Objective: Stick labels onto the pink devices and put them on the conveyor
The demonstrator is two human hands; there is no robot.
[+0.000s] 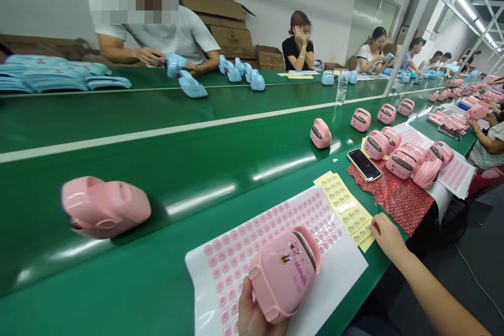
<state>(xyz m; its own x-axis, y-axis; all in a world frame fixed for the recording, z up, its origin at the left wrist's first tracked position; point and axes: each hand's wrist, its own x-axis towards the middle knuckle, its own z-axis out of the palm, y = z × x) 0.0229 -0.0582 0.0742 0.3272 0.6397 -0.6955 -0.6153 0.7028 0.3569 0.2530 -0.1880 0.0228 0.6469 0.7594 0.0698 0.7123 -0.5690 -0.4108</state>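
Pink case (pixel 281 278), 1 pc: L hand (pixel 255 315) is gripping lower end, over white sticker sheet (pixel 334 281). R hand (pixel 388 236) is touching yellow label sheet (pixel 346 205) at edge; can't tell if pinching. Risks: one-handed hold poss. slipping; labels poss. dragging w/ fingers.

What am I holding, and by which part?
Your left hand holds a pink case by the end opposite its handle. Your right hand is at the edge of the yellow sticker sheets; gripping or not, I can't tell.

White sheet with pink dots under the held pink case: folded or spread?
Spread: the white sheet lies open on the green table, rows of pink dots showing.
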